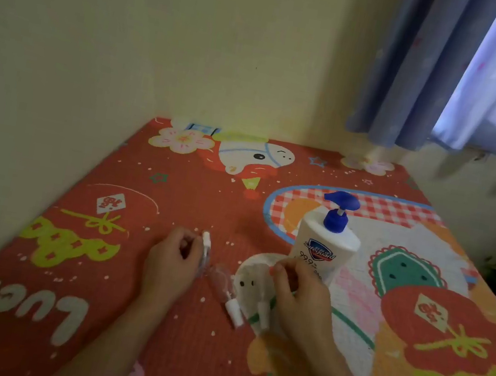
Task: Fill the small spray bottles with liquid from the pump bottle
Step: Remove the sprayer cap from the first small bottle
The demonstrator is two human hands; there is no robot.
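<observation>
We're pinching one small spray bottle in the left hand, right hand curled by the pump bottle, grasp unclear; a second spray bottle lying between; we're aiming to uncap upright, steady.

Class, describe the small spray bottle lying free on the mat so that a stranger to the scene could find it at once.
Start at the tall white pump bottle with the blue pump head, standing on the red patterned mat. Look nearer and to its left, between the two hands. There the clear small spray bottle lies on its side with its white cap pointing toward the viewer; unlike its neighbours, no hand holds it.
</observation>
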